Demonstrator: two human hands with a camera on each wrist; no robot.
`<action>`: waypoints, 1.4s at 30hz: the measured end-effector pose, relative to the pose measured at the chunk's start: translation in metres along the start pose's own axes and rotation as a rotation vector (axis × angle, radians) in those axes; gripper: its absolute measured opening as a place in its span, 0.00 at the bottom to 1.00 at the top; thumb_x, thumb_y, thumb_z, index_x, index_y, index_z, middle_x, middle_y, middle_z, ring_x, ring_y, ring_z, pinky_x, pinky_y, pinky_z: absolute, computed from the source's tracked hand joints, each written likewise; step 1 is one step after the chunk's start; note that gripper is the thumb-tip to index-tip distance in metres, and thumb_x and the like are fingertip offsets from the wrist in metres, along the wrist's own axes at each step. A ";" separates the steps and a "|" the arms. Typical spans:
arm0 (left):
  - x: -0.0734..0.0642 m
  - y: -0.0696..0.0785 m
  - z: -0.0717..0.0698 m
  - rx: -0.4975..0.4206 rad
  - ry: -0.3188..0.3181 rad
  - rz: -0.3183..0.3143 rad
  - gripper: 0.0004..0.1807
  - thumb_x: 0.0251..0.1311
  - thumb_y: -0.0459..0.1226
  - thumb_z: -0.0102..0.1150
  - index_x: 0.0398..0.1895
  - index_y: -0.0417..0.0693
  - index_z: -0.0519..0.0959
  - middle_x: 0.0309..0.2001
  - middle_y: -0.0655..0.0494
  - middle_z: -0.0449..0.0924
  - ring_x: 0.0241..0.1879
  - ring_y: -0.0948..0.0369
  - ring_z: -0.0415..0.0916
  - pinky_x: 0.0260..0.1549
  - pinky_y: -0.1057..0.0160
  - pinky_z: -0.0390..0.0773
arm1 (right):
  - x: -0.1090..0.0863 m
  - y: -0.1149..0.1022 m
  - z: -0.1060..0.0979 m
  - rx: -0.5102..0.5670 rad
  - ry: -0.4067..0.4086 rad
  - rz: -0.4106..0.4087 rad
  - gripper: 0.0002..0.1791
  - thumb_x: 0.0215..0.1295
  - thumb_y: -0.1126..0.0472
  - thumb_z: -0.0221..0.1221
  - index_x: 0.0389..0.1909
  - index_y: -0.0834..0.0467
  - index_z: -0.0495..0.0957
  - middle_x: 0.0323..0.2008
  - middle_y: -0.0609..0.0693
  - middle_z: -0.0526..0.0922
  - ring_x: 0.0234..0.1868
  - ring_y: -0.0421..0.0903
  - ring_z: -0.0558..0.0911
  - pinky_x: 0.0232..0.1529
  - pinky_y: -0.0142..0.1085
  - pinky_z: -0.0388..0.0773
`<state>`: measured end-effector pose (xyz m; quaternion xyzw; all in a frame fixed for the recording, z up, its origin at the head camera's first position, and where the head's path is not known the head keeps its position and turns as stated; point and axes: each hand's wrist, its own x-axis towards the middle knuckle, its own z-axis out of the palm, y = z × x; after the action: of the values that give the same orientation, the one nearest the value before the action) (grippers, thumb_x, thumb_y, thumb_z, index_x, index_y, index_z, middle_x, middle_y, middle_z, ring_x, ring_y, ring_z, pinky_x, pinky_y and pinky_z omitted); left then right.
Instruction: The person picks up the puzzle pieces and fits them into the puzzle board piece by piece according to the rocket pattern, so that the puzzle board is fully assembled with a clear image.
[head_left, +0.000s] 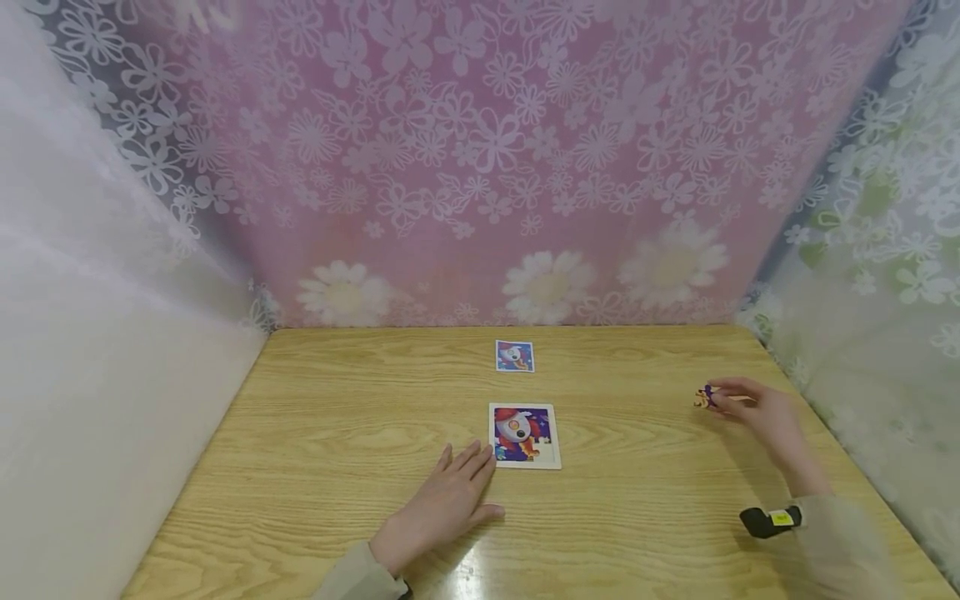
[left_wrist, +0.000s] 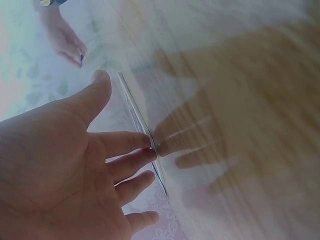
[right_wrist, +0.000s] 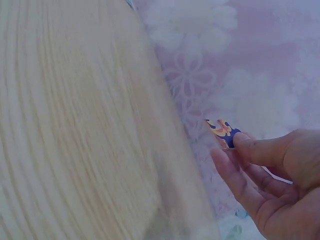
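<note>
A small jigsaw puzzle point(head_left: 513, 427) in a white frame lies on the table, showing a white rocket-like figure with red on purple. Its lower right corner shows a pale gap. My left hand point(head_left: 444, 498) rests with straight fingers, the fingertips point(left_wrist: 145, 140) at the puzzle's lower left edge. At the right side of the table my right hand point(head_left: 761, 417) pinches a puzzle piece point(right_wrist: 222, 132) between thumb and fingers. The piece is purple with orange and yellow swirls and is held above the table. Part of it is hidden behind the thumb.
A small picture card point(head_left: 514, 357) with a similar picture lies behind the puzzle. The wooden table point(head_left: 360, 400) ends at a pink flowered curtain point(head_left: 480, 167), with pale curtains on both sides. A black band point(head_left: 768, 522) with a yellow label sits at the right wrist.
</note>
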<state>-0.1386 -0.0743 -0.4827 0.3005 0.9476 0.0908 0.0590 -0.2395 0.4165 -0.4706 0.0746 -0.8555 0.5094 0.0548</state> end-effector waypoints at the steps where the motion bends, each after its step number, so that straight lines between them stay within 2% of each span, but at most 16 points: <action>1: 0.000 0.000 0.000 0.002 0.001 0.001 0.41 0.72 0.59 0.48 0.76 0.40 0.63 0.78 0.46 0.58 0.78 0.48 0.53 0.74 0.39 0.54 | 0.000 -0.004 0.002 0.019 -0.004 0.003 0.19 0.73 0.67 0.59 0.59 0.75 0.73 0.40 0.32 0.83 0.35 0.33 0.88 0.38 0.32 0.86; 6: 0.001 0.000 0.001 0.011 0.004 0.001 0.41 0.72 0.59 0.48 0.76 0.40 0.64 0.77 0.46 0.58 0.77 0.48 0.54 0.73 0.39 0.55 | 0.003 -0.022 0.015 0.023 0.012 0.014 0.21 0.73 0.65 0.60 0.60 0.75 0.73 0.40 0.31 0.83 0.35 0.33 0.88 0.39 0.31 0.86; 13: 0.001 0.000 0.003 0.038 0.016 0.002 0.41 0.72 0.60 0.48 0.75 0.40 0.64 0.77 0.46 0.60 0.77 0.48 0.55 0.73 0.40 0.56 | 0.006 -0.039 0.033 0.040 0.021 -0.010 0.21 0.72 0.68 0.60 0.59 0.76 0.73 0.41 0.40 0.83 0.35 0.35 0.87 0.39 0.30 0.86; 15: 0.002 0.000 0.004 0.036 0.016 -0.001 0.41 0.71 0.60 0.49 0.75 0.40 0.64 0.77 0.46 0.60 0.77 0.48 0.55 0.73 0.40 0.56 | 0.007 -0.041 0.038 0.025 0.014 -0.012 0.21 0.72 0.67 0.59 0.60 0.75 0.73 0.42 0.43 0.83 0.36 0.35 0.87 0.40 0.31 0.86; 20: 0.002 -0.001 0.004 0.034 0.015 -0.004 0.41 0.71 0.60 0.48 0.76 0.40 0.64 0.77 0.46 0.59 0.77 0.48 0.55 0.73 0.40 0.56 | 0.009 -0.047 0.052 0.000 -0.013 -0.028 0.20 0.73 0.67 0.59 0.61 0.73 0.74 0.47 0.62 0.82 0.37 0.37 0.88 0.41 0.34 0.87; 23: 0.002 -0.001 0.005 0.035 0.016 -0.002 0.41 0.71 0.60 0.48 0.75 0.40 0.64 0.77 0.46 0.59 0.77 0.48 0.55 0.73 0.40 0.56 | 0.008 -0.051 0.062 0.001 -0.029 -0.031 0.20 0.73 0.67 0.59 0.61 0.72 0.75 0.49 0.70 0.80 0.37 0.36 0.87 0.41 0.37 0.87; 29: 0.002 -0.001 0.006 0.036 0.017 -0.001 0.41 0.71 0.60 0.47 0.76 0.40 0.64 0.77 0.47 0.59 0.77 0.48 0.55 0.73 0.40 0.56 | 0.007 -0.061 0.080 -0.002 -0.074 -0.046 0.20 0.73 0.66 0.58 0.62 0.71 0.75 0.48 0.69 0.79 0.38 0.35 0.86 0.41 0.38 0.87; 35: 0.002 -0.002 0.006 0.036 0.014 -0.001 0.41 0.72 0.60 0.47 0.76 0.40 0.63 0.77 0.47 0.59 0.77 0.48 0.55 0.73 0.40 0.56 | 0.007 -0.065 0.101 -0.004 -0.126 -0.042 0.19 0.73 0.65 0.59 0.62 0.67 0.76 0.47 0.66 0.80 0.39 0.42 0.87 0.43 0.41 0.87; 42: 0.001 -0.003 0.006 0.031 0.019 0.006 0.41 0.72 0.60 0.47 0.76 0.40 0.63 0.77 0.46 0.58 0.77 0.48 0.55 0.73 0.39 0.56 | 0.009 -0.067 0.131 0.034 -0.156 -0.042 0.17 0.70 0.67 0.62 0.57 0.68 0.79 0.44 0.64 0.82 0.38 0.46 0.87 0.42 0.43 0.87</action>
<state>-0.1401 -0.0749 -0.4894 0.3033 0.9485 0.0792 0.0452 -0.2381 0.2690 -0.4735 0.1328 -0.8468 0.5151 -0.0028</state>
